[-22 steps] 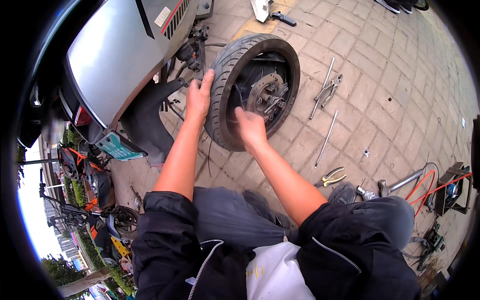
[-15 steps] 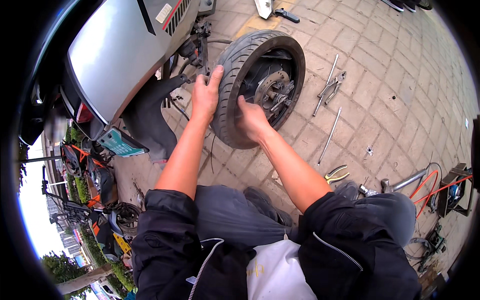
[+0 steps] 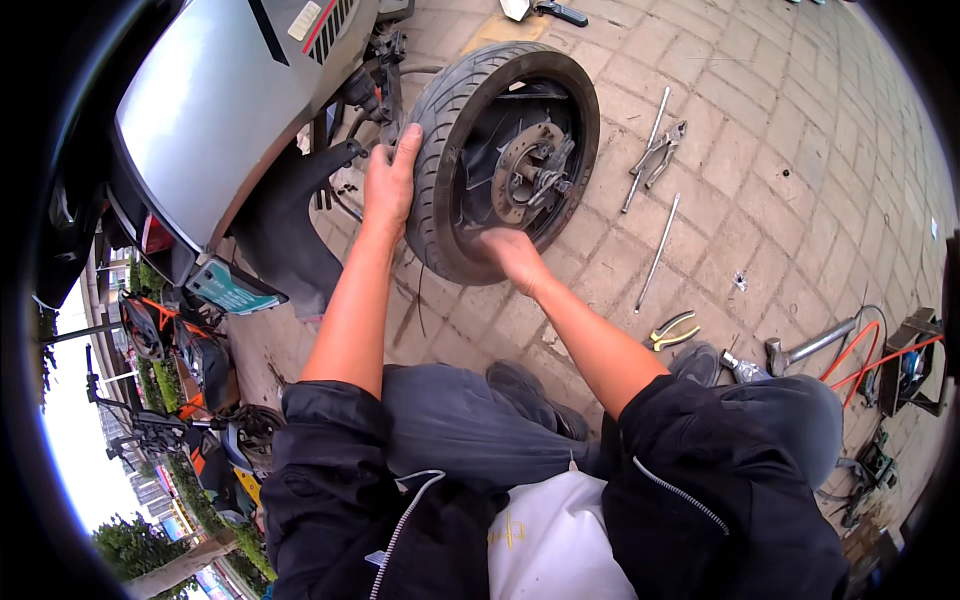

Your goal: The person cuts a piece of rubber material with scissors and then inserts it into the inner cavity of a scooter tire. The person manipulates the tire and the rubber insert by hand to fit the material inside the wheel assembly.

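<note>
A scooter wheel with a black grooved tyre stands tilted on the paving in front of me. Its open side shows a brake disc and an axle with parts around it. My left hand grips the tread on the wheel's left side, thumb up along the tyre and the other fingers partly hidden. My right hand holds the lower rim, its fingers blurred and reaching inside. A silver scooter body stands to the left, with a black mudguard beside the wheel.
Right of the wheel lie two metal rods, grey pliers and yellow-handled pliers. A hammer and a tool box with an orange cable sit farther right. Parked motorbikes stand at left.
The wheel sits slightly more to the left and higher in view, its open face turned more toward me. My right hand has slid down along the rim, uncovering the disc.
</note>
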A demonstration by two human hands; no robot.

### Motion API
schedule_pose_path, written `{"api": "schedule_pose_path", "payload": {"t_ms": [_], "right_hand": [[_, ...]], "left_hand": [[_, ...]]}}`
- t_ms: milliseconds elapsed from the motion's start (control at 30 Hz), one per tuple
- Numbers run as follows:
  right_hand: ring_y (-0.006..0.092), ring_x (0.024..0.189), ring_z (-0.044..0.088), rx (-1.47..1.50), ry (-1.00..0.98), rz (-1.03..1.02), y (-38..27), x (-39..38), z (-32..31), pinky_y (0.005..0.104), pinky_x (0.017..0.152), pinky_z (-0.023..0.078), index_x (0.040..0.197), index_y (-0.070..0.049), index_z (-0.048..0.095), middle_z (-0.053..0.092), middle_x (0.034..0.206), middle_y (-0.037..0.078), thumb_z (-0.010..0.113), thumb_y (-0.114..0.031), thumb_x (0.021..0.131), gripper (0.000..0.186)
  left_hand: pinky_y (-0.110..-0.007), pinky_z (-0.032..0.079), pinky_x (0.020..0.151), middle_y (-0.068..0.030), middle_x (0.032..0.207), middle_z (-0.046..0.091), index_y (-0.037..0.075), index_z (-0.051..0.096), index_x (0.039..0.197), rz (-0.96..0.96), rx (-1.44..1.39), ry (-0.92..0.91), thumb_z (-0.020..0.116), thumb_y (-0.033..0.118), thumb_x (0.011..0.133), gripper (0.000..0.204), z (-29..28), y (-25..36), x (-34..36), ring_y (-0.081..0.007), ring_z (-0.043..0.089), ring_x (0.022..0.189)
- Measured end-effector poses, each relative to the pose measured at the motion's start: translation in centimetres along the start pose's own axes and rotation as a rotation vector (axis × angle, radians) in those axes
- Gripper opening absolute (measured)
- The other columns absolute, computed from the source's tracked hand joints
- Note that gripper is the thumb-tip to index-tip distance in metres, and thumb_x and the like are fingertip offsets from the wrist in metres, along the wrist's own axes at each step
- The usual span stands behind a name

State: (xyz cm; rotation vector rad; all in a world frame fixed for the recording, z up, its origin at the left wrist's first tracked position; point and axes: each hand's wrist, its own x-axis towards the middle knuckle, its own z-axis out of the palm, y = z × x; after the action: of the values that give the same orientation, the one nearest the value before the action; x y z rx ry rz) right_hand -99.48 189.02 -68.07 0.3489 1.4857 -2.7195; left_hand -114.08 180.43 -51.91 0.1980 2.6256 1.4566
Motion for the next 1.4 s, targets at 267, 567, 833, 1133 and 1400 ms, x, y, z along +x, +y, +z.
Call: {"api": "schedule_pose_path", "payload": {"t_ms": [267, 567, 833, 1133, 1400], "right_hand": [[0.0303, 0.091, 0.064, -0.512, -0.165, -0.029, -1.6, 1.2, 0.4, 0.0357, 0.084, 0.046, 0.096, 0.004, 0.064, 0.067, 0.095, 0.021, 0.047, -0.032, 0.092, 0.040], [0.0243, 0.097, 0.064, -0.485, -0.391, 0.104, -3.2, 3.0, 0.2, 0.0340, 0.090, 0.047, 0.114, 0.006, 0.062, 0.070, 0.103, 0.016, 0.049, -0.034, 0.091, 0.048], [0.0116, 0.077, 0.063, 0.100, 0.124, -0.053, -7.1, 1.2, 2.7, 0.0265, 0.071, 0.050, 0.106, 0.007, 0.063, 0.069, 0.088, 0.009, 0.064, -0.012, 0.089, 0.026], [0.0223, 0.103, 0.058, 0.807, -0.363, 0.262, -6.9, 3.0, 2.5, 0.0339, 0.098, 0.042, 0.118, 0.006, 0.057, 0.063, 0.115, 0.014, 0.040, -0.030, 0.100, 0.043], [0.0185, 0.104, 0.058, 0.374, -0.295, 0.207, -9.9, 2.2, 2.3, 0.0319, 0.092, 0.044, 0.118, 0.000, 0.059, 0.063, 0.111, 0.010, 0.061, -0.044, 0.093, 0.051]], "left_hand": [[-0.030, 0.045, 0.080, -0.0138, 0.090, 0.060, -0.006, 0.058, 0.092, 0.028, 0.012, 0.009, 0.063, 0.063, 0.083, 0.070, -0.1, -0.1, 0.0, -0.0188, 0.055, 0.083], [-0.031, 0.045, 0.080, -0.0131, 0.090, 0.061, -0.005, 0.057, 0.093, 0.031, -0.004, -0.003, 0.062, 0.062, 0.084, 0.068, 0.2, 0.1, -0.1, -0.0185, 0.054, 0.084], [-0.031, 0.045, 0.079, -0.0132, 0.090, 0.060, -0.004, 0.057, 0.092, 0.015, -0.073, 0.001, 0.062, 0.059, 0.085, 0.064, 0.1, -0.3, -0.1, -0.0181, 0.054, 0.083], [-0.033, 0.045, 0.080, -0.0146, 0.089, 0.061, -0.004, 0.057, 0.090, 0.085, 0.046, 0.041, 0.062, 0.060, 0.085, 0.064, 0.6, 1.0, -1.4, -0.0200, 0.054, 0.083], [-0.032, 0.045, 0.079, -0.0132, 0.090, 0.061, -0.004, 0.058, 0.094, 0.033, -0.016, 0.018, 0.064, 0.059, 0.084, 0.064, 0.0, -0.2, -0.8, -0.0189, 0.055, 0.084]]}}
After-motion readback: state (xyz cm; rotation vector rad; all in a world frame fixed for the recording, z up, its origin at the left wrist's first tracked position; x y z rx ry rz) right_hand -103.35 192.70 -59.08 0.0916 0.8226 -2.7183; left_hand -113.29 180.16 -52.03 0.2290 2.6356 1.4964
